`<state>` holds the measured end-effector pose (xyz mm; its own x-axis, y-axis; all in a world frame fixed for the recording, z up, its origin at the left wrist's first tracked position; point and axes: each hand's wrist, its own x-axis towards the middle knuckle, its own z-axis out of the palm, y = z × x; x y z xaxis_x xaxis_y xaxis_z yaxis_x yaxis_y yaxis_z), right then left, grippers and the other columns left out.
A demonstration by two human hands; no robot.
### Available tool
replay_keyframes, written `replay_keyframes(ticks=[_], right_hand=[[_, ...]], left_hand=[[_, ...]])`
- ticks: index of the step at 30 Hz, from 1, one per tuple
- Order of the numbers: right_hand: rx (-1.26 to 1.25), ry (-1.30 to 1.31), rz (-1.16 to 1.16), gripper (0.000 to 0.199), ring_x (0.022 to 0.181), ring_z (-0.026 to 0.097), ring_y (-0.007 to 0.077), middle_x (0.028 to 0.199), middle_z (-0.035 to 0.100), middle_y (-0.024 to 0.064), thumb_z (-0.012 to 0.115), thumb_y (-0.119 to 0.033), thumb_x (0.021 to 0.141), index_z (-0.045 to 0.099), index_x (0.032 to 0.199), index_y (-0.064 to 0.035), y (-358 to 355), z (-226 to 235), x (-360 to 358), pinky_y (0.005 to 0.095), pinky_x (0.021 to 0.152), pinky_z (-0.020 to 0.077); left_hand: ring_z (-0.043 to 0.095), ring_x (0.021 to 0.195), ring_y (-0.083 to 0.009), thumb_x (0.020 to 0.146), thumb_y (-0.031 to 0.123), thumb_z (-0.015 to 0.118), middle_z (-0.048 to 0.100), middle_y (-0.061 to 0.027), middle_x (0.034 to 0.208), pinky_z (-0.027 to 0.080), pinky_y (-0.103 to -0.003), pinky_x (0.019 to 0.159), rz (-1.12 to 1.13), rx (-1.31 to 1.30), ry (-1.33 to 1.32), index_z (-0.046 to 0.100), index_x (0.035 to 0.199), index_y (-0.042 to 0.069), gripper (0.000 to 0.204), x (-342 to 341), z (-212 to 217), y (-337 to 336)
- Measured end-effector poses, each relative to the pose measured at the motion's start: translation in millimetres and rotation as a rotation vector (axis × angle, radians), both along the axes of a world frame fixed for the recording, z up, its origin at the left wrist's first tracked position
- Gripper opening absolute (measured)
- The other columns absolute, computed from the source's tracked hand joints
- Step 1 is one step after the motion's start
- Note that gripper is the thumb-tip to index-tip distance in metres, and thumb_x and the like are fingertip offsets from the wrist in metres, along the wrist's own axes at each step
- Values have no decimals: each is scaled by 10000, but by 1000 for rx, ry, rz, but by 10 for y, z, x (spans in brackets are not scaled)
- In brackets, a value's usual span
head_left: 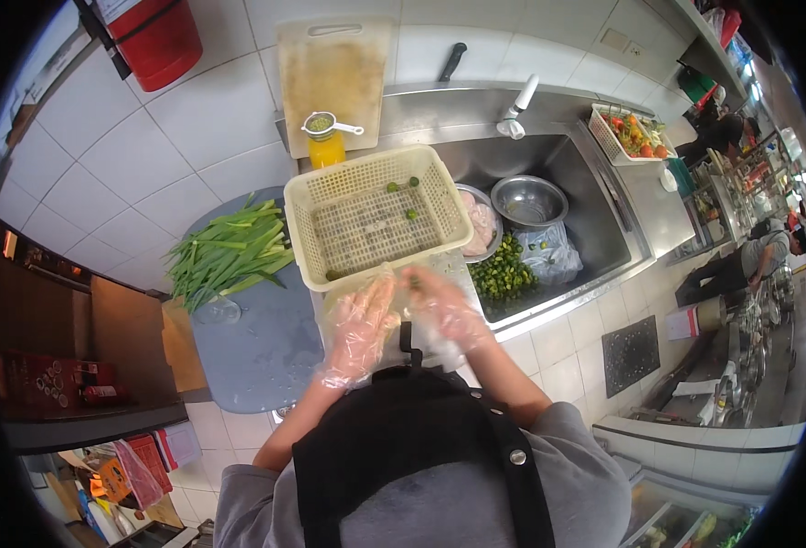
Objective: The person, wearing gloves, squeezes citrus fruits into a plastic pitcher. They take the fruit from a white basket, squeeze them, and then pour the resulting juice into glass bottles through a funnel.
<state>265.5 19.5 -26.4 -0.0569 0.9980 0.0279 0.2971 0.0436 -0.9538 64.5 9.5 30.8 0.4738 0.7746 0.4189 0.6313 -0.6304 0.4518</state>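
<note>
Both of my hands wear clear plastic gloves and are close together at the near side of a cream perforated plastic basket (298, 215). My left hand (364, 320) has its fingers stretched out, close to one another. My right hand (441, 306) is blurred; its fingers look pinched around something small and dark that I cannot make out. A few small green citrus fruits (412, 215) lie in the basket. To the right, in the steel sink (586, 169), is a heap of cut green citrus (503, 279).
Green leafy stalks (234, 247) lie on a grey board (252, 338) at left. Behind the basket stand a strainer (321, 123) on a yellow-filled container (327, 151) and a cutting board (330, 73). The sink holds a steel bowl (531, 201), raw meat (478, 224) and a plastic bag (549, 256).
</note>
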Motion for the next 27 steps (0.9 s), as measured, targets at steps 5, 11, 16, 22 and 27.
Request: replay_keyframes(ticks=[5, 11, 16, 22, 27], right_hand=[[-16, -688, -460, 209, 786, 657, 347, 817, 663, 180, 563, -213, 934, 694, 943, -50, 334, 431, 875, 453, 715, 521], [317, -953, -130, 239, 959, 668, 349, 981, 696, 176, 559, -126, 851, 712, 1018, -51, 1516, -277, 923, 456, 833, 522], [-199, -1049, 147, 309, 1167, 616, 325, 1086, 687, 177, 518, -154, 929, 666, 1170, -29, 1916, -195, 29, 415, 967, 492], [-138, -1127, 285, 364, 1176, 614, 342, 1254, 620, 206, 505, -230, 968, 619, 1241, -19, 1898, -409, 186, 436, 1008, 463], [565, -1024, 501, 291, 879, 627, 394, 962, 608, 221, 501, -207, 986, 560, 1121, 44, 974, 308, -269, 470, 814, 505]], left_hand=[[576, 1010, -352, 897, 179, 642, 605, -115, 1318, 459, -459, 939, 90, -25, -58, 618, 1303, 89, 417, -261, 37, 44], [598, 984, -322, 866, 184, 663, 635, -75, 1270, 500, -424, 896, 190, 44, -42, 681, 1206, 122, 345, -360, -46, 63], [586, 983, -324, 850, 129, 674, 661, -72, 1199, 486, -441, 871, 235, -21, -35, 702, 1151, 121, 302, -448, -37, -49], [596, 964, -325, 841, 104, 674, 662, -76, 1191, 495, -434, 862, 262, -30, -62, 705, 1123, 111, 284, -495, -109, -134], [605, 917, -357, 866, 174, 653, 666, -125, 1159, 504, -443, 823, 298, -39, -196, 665, 1168, 83, 316, -464, -227, -117]])
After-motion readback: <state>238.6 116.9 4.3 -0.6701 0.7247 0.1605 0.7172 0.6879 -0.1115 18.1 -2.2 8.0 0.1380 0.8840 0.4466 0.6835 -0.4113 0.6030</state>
